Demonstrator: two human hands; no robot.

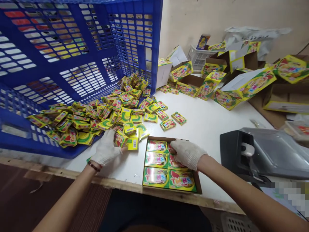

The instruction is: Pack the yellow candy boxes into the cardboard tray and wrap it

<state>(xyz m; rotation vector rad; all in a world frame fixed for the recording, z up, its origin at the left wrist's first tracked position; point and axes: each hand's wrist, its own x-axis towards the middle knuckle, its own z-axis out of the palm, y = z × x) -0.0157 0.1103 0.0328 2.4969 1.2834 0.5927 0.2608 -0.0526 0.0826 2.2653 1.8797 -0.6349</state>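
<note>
My left hand [106,147], in a white knitted glove with bare fingertips, reaches into the near edge of a pile of small Twins boxes [82,124]. Its fingers close around one small Twins box [120,139], and the thumb lies by a yellow one beside it. To the right, an open display carton [198,183] lies flat, with several small Twins boxes [155,176] laid face up in two columns. My right hand [188,154], gloved the same way, is over the carton's right side. Its curled fingers grip a small box in the far right part, mostly hidden underneath.
A big blue crate [93,42] lies tipped on its side at the left, the pile spilling from it onto the white table [193,124]. Several larger Twins cartons [251,85] crowd the back right. A black device [235,154] stands at the right. The table's wooden edge [130,187] runs in front.
</note>
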